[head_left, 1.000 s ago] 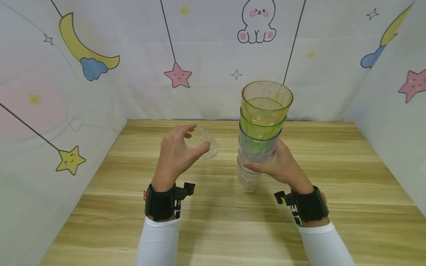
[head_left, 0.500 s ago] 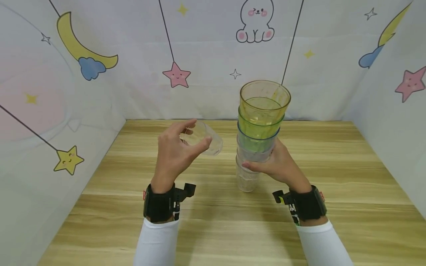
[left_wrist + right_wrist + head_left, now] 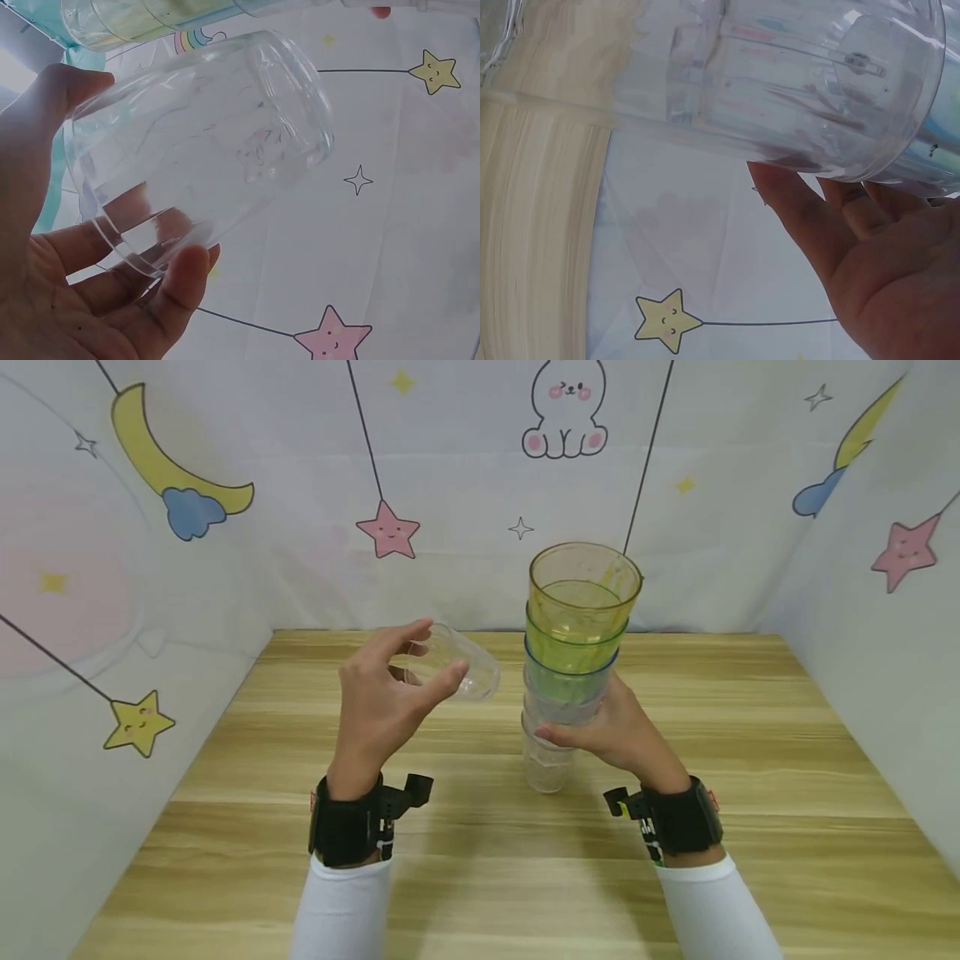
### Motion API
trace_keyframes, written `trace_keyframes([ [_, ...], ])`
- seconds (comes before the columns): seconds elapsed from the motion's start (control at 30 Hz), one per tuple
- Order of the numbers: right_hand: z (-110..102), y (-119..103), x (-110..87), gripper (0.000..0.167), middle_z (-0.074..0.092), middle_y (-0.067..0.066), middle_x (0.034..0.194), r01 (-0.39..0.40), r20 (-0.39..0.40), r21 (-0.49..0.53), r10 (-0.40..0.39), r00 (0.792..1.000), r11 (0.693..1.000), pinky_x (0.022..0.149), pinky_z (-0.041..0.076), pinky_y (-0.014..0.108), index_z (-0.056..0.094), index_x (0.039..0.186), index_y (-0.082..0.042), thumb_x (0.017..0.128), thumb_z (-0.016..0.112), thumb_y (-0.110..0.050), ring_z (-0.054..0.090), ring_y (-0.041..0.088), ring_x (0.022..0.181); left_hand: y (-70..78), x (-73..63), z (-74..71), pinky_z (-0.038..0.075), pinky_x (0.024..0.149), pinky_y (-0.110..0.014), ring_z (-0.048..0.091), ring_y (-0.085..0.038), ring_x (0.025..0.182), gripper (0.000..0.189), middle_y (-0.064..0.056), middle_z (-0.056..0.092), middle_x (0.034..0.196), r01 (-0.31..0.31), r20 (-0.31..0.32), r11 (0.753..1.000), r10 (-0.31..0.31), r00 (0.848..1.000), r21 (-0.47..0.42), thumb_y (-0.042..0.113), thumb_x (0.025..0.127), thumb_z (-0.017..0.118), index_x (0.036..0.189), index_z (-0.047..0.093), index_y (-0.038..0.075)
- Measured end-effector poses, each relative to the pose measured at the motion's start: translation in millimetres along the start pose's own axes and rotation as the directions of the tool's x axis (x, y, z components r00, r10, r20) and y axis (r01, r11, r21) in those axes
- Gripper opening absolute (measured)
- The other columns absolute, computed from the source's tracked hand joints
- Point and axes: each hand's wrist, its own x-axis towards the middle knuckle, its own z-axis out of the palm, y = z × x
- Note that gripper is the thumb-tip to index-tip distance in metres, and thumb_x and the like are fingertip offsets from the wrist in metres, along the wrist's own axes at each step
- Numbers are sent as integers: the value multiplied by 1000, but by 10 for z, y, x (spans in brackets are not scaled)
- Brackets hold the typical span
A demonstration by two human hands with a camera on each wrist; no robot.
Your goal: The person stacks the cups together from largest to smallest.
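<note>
My left hand (image 3: 386, 697) grips a clear plastic cup (image 3: 468, 672) near its rim, thumb on one side and fingers on the other. The cup is tilted, its base pointing right toward the stack; the left wrist view shows this cup (image 3: 202, 142) see-through, with nothing visible inside. My right hand (image 3: 615, 731) holds a tall stack of nested cups (image 3: 573, 652) around its clear lower part. At the top of the stack is a yellow cup (image 3: 585, 577), then green-rimmed and blue-rimmed cups, with clear cups (image 3: 547, 764) below. The right wrist view shows a clear cup (image 3: 810, 82) against the fingers.
Both hands are over a wood-grain table (image 3: 480, 877). White cloth walls (image 3: 465, 460) printed with stars, moons and a small animal stand behind and at both sides. A black strap with a camera mount is on each wrist.
The clear cup in my left hand has tilted, its base swinging upward. My right hand keeps its hold on the stack. The whole head view has shifted slightly.
</note>
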Motion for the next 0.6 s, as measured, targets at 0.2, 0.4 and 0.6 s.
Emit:
trace_keyframes([
  [0.2, 17, -20, 13, 84, 60, 2, 131, 14, 17, 10, -14, 1000, 1000, 99, 47, 48, 45, 144, -20, 75, 90, -6, 59, 22, 117, 39, 28, -34, 53, 64, -22, 65, -17, 95, 54, -7, 69, 117, -23, -6, 1000, 23, 1000, -7, 28, 80, 85, 127, 69, 5],
  [0.4, 9, -32, 4, 85, 60, 0, 132, -4, 17, -5, 4, 1000, 1000, 100, 47, 49, 44, 145, -23, 75, 91, -9, 59, 21, 119, 132, 120, -60, 54, 65, -25, 65, -17, 96, 54, -7, 69, 117, -48, -10, 999, 48, 999, -5, 28, 82, 83, 129, 68, 5],
  [0.6, -15, -26, -10, 84, 59, 3, 131, -24, 12, -39, 24, 1000, 999, 100, 46, 49, 43, 145, -22, 76, 90, -12, 58, 22, 118, 238, 225, -96, 55, 67, -25, 66, -19, 97, 54, -9, 69, 117, -97, -27, 995, 97, 995, -6, 28, 84, 81, 131, 67, 4],
])
